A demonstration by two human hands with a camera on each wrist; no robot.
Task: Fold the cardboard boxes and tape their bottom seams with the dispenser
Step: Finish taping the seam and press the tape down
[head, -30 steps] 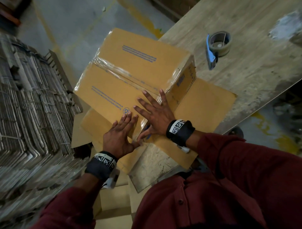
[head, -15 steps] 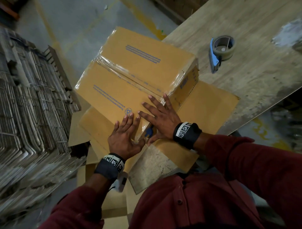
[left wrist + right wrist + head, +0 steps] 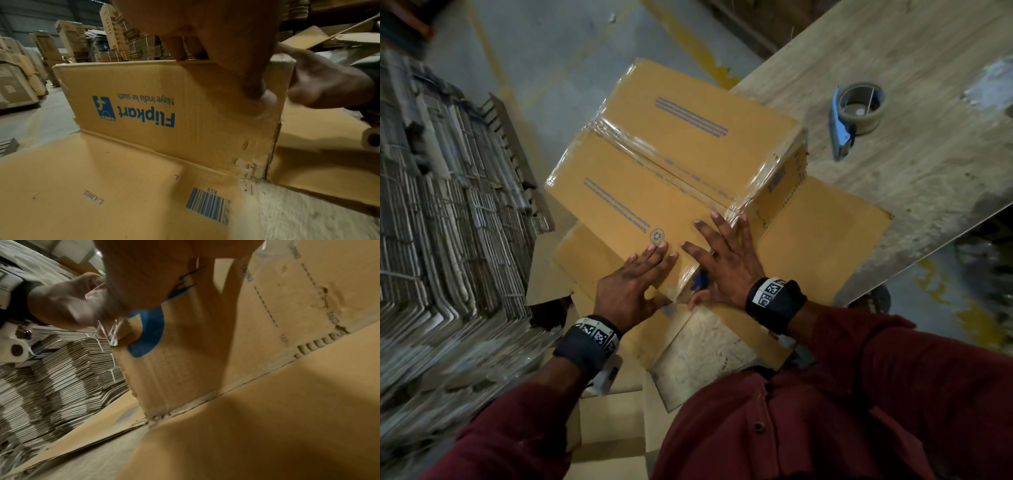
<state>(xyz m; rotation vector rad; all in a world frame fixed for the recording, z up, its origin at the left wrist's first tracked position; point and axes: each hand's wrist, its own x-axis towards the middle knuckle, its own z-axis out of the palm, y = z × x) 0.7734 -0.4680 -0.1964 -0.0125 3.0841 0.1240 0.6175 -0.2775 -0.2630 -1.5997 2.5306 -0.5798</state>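
Note:
A brown cardboard box (image 3: 654, 178) stands bottom-up at the corner of the wooden table (image 3: 911, 192), its open flaps spread flat beneath it. Clear tape (image 3: 667, 164) runs along the bottom seam and down over the edges. My left hand (image 3: 657, 274) and right hand (image 3: 712, 263) lie flat side by side on the box's near corner, fingers straight. In the left wrist view the left thumb (image 3: 263, 95) presses the printed side wall (image 3: 164, 129). A crinkled tape end (image 3: 111, 332) shows at that corner. The blue tape dispenser (image 3: 856, 113) lies on the table, untouched.
Bundled stacks of flattened cardboard (image 3: 431, 222) fill the floor on the left. More flat boxes (image 3: 613, 428) lie below the table's near corner. Bare concrete floor (image 3: 551, 61) lies beyond the box. The table edge runs diagonally on the right.
Both hands stay flat on the box's near corner. Only the head view has shifted a little.

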